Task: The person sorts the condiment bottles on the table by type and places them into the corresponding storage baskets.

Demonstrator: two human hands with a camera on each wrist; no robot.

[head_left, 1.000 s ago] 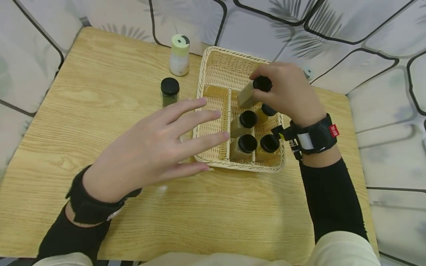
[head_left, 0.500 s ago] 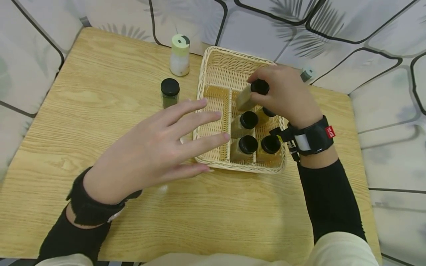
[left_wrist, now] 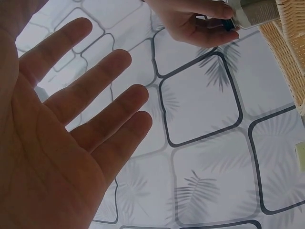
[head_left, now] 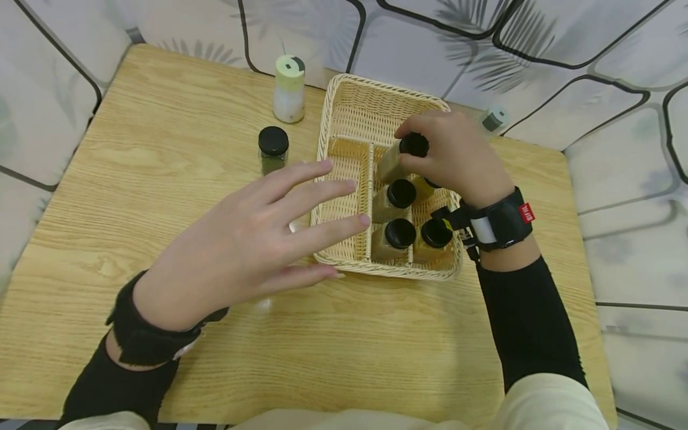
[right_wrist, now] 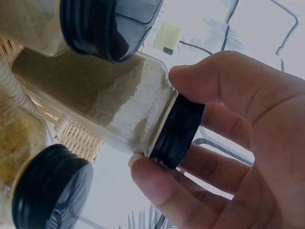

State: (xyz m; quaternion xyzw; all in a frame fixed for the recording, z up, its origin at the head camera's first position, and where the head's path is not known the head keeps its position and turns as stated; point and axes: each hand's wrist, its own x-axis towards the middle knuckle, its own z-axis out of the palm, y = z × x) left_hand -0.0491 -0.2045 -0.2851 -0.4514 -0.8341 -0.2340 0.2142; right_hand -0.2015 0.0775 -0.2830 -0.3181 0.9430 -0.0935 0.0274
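My right hand [head_left: 451,152] pinches a spice jar [right_wrist: 105,95] by its black lid [right_wrist: 177,131], thumb on one side and fingers on the other. The jar is clear, squarish, filled with pale powder, and tilts a little within the middle column of the wicker basket [head_left: 387,270]. Just in front of it stands another pale powder jar [head_left: 400,196]. My left hand [head_left: 242,239] hovers over the basket's left side, fingers spread and straight, holding nothing. Its bare palm [left_wrist: 52,157] faces the camera in the left wrist view.
More black-lidded jars fill the basket's front right, among them a yellowish one [head_left: 434,236]. Left of the basket stand a dark green jar [head_left: 273,149] and a white shaker with a green top [head_left: 290,89]. A pale-capped container [head_left: 493,121] is behind my right hand.
My right hand has moved slightly left and down with the jar, which sits lower in the basket and less tilted. The left hand has stayed put.
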